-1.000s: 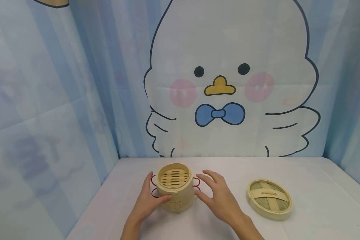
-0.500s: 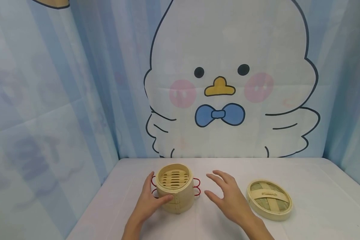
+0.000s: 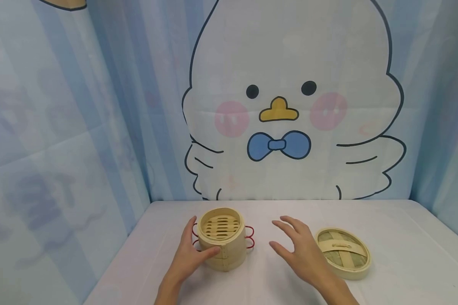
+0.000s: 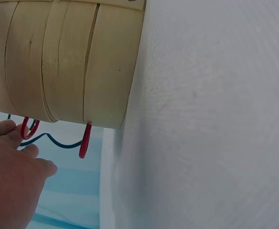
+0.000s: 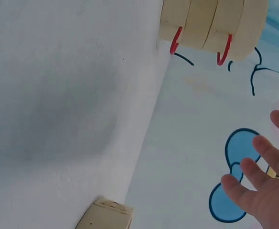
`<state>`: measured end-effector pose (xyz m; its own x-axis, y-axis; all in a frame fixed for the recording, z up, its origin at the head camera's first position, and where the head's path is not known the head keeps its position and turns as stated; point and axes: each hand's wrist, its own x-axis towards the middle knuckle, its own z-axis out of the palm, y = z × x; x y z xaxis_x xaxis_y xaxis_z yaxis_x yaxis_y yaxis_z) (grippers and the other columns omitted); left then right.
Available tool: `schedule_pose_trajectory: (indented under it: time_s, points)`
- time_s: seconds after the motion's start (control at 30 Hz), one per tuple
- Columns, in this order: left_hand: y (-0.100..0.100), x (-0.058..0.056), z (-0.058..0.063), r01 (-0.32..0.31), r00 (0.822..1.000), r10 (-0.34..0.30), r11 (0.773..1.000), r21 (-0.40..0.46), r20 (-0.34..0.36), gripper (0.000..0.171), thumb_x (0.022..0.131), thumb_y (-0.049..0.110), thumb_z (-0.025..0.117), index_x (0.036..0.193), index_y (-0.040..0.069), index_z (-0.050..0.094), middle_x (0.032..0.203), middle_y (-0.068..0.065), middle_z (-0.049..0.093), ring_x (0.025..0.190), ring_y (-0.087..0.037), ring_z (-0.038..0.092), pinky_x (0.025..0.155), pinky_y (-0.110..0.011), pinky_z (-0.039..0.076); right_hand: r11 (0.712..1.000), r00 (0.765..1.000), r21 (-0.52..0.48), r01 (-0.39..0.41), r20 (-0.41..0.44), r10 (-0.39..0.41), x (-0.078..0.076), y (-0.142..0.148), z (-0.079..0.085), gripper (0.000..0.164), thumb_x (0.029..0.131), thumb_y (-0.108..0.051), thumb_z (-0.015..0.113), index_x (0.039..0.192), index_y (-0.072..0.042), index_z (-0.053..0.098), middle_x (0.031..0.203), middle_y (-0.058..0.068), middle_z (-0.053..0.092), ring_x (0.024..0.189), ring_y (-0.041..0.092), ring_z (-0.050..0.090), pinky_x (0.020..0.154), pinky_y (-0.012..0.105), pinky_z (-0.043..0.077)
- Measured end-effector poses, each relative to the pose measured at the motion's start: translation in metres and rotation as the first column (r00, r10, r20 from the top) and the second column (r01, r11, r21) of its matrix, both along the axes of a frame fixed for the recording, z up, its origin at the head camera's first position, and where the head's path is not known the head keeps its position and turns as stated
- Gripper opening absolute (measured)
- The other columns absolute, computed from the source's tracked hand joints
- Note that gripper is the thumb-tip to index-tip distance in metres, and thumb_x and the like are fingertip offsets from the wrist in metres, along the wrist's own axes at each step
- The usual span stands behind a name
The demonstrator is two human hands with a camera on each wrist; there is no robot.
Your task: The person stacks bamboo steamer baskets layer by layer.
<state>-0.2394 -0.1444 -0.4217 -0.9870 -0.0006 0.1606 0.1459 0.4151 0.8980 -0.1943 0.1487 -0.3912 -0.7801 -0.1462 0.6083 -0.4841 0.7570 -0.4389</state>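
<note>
A two-tier bamboo steamer (image 3: 229, 254) with red loop handles stands upright on the white table, its slatted top uncovered. My left hand (image 3: 188, 252) holds it from the left, thumb across the front and index finger along the left side. In the left wrist view the lower fingers of the left hand (image 4: 15, 167) lie close to the red handles, apart from the wall. Right of the steamer, my right hand (image 3: 303, 252) hovers with spread, slightly bent fingers and nothing in them. The round bamboo lid (image 3: 347, 262) lies on the table, partly behind that hand.
The white table (image 3: 404, 237) reaches back to a light blue curtain with a printed cartoon bird (image 3: 290, 51). Another curtain (image 3: 61, 148) hangs along the left side. In the right wrist view, the lid's edge (image 5: 106, 214) shows at the bottom.
My right hand has moved away from the steamer's right handles, to the right toward the lid. The left hand, steamer and lid have stayed in place.
</note>
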Motion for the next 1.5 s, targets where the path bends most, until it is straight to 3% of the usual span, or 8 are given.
schedule_pose_trajectory:
  time_s: [0.27, 0.97, 1.5]
  points:
    - [0.000, -0.001, 0.000, 0.017, 1.000, -0.017, 1.000, -0.002, -0.021, 0.121, 0.071, 0.040, 0.093, 0.159, 0.004, 0.019, 0.162, -0.024, 0.021, 0.147, -0.047, 0.020, 0.110, -0.070, 0.027, 1.000, 0.999, 0.006, 0.030, 0.020, -0.030, 0.001, 0.008, -0.002, 0.046, 0.085, -0.019, 0.083, 0.127, -0.009, 0.069, 0.135, 0.015, 0.058, 0.128, 0.041, 0.049, 0.099, 0.062, 0.046]
    - [0.006, -0.002, -0.002, 0.013, 1.000, -0.013, 1.000, 0.016, -0.001, 0.119, 0.071, 0.041, 0.093, 0.159, 0.005, 0.021, 0.161, -0.022, 0.026, 0.146, -0.045, 0.025, 0.111, -0.070, 0.024, 0.996, 0.993, 0.027, 0.091, 0.076, -0.093, 0.006, 0.025, 0.002, 0.047, 0.087, -0.020, 0.081, 0.130, -0.008, 0.067, 0.138, 0.017, 0.056, 0.130, 0.042, 0.047, 0.100, 0.064, 0.044]
    - [0.006, 0.001, 0.001, 0.014, 1.000, -0.014, 1.000, 0.006, -0.006, 0.119, 0.072, 0.044, 0.091, 0.158, 0.003, 0.020, 0.161, -0.023, 0.026, 0.145, -0.046, 0.026, 0.111, -0.070, 0.024, 0.994, 0.993, 0.025, 0.109, 0.038, -0.109, 0.006, 0.046, -0.002, 0.047, 0.086, -0.019, 0.082, 0.128, -0.005, 0.067, 0.136, 0.020, 0.057, 0.127, 0.043, 0.048, 0.101, 0.064, 0.042]
